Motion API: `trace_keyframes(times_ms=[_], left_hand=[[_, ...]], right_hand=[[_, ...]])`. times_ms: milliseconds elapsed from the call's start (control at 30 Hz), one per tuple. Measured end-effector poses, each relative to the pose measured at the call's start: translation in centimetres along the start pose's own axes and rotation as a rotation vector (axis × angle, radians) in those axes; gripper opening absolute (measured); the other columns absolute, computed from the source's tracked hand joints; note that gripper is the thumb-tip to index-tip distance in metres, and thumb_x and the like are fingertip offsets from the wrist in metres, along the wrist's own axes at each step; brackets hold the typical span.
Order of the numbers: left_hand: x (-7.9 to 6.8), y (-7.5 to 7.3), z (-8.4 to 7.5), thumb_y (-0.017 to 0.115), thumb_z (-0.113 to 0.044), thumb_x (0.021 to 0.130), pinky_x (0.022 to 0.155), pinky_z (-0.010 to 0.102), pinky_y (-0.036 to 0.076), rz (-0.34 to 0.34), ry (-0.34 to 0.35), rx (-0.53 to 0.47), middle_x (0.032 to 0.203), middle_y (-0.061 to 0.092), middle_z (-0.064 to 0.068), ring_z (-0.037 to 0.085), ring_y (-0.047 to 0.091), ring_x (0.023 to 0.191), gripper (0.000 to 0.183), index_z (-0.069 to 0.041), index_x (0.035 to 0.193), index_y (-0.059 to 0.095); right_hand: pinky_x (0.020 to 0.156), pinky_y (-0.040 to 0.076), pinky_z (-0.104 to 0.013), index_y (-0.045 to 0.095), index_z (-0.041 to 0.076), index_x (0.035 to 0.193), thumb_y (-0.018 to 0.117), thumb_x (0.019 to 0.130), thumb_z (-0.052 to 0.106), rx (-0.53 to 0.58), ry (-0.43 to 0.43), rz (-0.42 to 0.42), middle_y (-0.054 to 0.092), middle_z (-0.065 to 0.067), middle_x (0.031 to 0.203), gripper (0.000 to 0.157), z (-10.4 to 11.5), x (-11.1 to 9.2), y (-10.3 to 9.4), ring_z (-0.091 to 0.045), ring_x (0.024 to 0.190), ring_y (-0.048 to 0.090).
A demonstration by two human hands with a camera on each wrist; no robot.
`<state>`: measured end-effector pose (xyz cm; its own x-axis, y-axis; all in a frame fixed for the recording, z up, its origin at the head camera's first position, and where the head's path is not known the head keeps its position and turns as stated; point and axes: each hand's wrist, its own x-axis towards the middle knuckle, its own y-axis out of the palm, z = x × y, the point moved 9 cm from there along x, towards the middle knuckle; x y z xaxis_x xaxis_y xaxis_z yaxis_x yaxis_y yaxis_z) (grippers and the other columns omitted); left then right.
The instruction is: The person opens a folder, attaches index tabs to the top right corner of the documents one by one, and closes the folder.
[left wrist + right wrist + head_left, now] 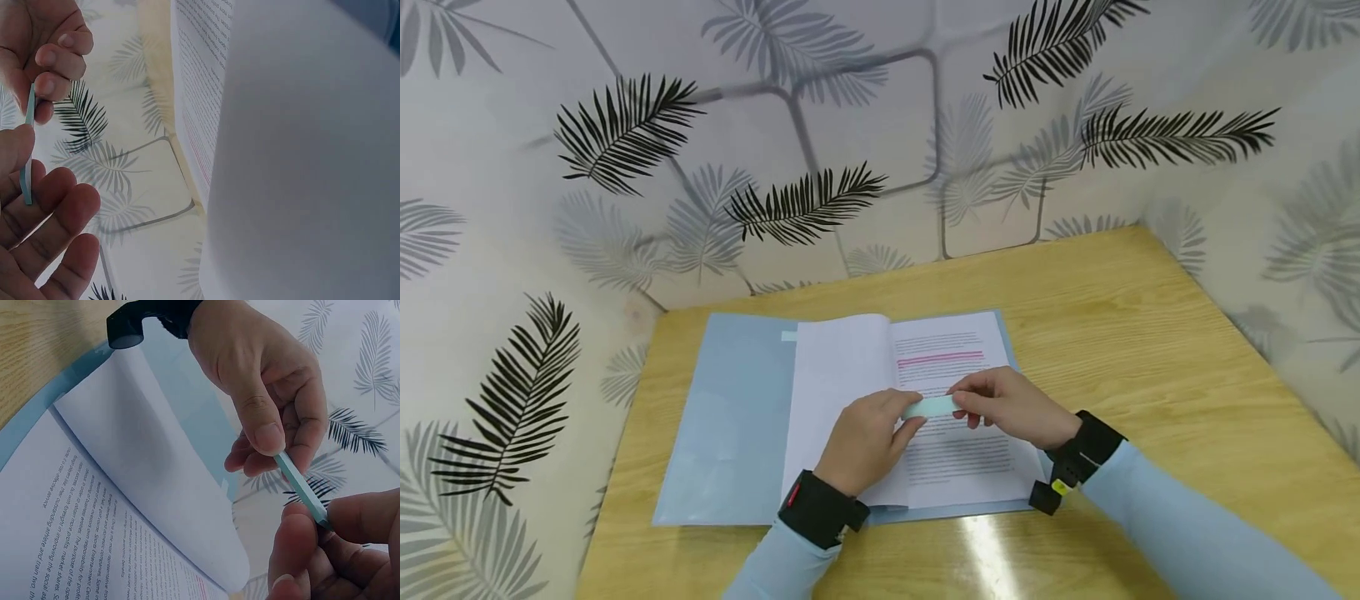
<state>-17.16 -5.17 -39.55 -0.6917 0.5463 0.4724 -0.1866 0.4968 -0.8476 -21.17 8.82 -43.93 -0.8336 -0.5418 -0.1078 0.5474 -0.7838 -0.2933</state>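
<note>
Both hands hold a thin, pale green pad of sticky notes (932, 407) above the printed page (958, 467). My left hand (865, 437) pinches its left end between thumb and fingers. At the other end, my right hand (1011, 404) pinches it with thumb and fingertips. Seen edge-on in the right wrist view, the pad (303, 490) looks like a narrow stack spanning the gap between the two hands. The left wrist view also shows the pad (29, 144) edge-on, its lower end between the left thumb and fingers.
Beneath the hands lies an open light blue folder (737, 425) on a wooden table (1105, 308). A turned white page (842, 358) curves up at its middle. Pink highlighted lines (940, 359) cross the printed page. Leaf-patterned cloth (880, 108) stands behind the table.
</note>
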Motion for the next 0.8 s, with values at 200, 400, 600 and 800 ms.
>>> trace_keyframes(times_ms=[200, 400, 600, 800], left_hand=[[0.07, 0.06, -0.15, 0.069, -0.025, 0.09, 0.069, 0.023, 0.052, 0.004, 0.006, -0.01, 0.098, 0.071, 0.001, 0.008, 0.064, 0.079, 0.027, -0.008, 0.111, 0.067], [-0.04, -0.13, -0.14, 0.068, -0.025, 0.091, 0.07, 0.023, 0.052, -0.011, -0.008, -0.023, 0.097, 0.071, 0.001, 0.009, 0.064, 0.08, 0.026, -0.008, 0.111, 0.067], [0.19, -0.53, -0.52, 0.071, -0.023, 0.089, 0.067, 0.022, 0.05, -0.043, 0.008, -0.058, 0.096, 0.071, 0.001, 0.009, 0.062, 0.076, 0.027, -0.008, 0.111, 0.066], [0.35, -0.89, -0.9, 0.074, -0.025, 0.086, 0.074, 0.026, 0.052, -0.07, 0.029, -0.056, 0.097, 0.072, 0.001, 0.011, 0.066, 0.084, 0.027, -0.009, 0.108, 0.068]], right_hand=[[0.063, 0.048, -0.03, 0.068, 0.001, 0.104, 0.054, 0.1, 0.026, 0.023, 0.006, -0.011, 0.065, -0.008, 0.08, 0.029, 0.01, 0.03, -0.25, -0.023, 0.071, 0.06], [0.059, 0.043, -0.026, 0.067, 0.001, 0.098, 0.055, 0.099, 0.026, 0.023, 0.011, -0.025, 0.062, -0.008, 0.078, 0.027, 0.55, 0.2, -0.02, -0.024, 0.068, 0.057], [0.059, 0.042, -0.028, 0.064, 0.002, 0.095, 0.058, 0.097, 0.026, 0.029, 0.025, -0.042, 0.059, -0.017, 0.081, 0.026, 0.59, 0.34, 0.17, -0.028, 0.068, 0.056], [0.057, 0.038, -0.025, 0.063, 0.003, 0.096, 0.058, 0.097, 0.028, 0.041, 0.028, -0.032, 0.059, -0.025, 0.085, 0.026, 0.3, 0.16, 0.41, -0.023, 0.068, 0.055]])
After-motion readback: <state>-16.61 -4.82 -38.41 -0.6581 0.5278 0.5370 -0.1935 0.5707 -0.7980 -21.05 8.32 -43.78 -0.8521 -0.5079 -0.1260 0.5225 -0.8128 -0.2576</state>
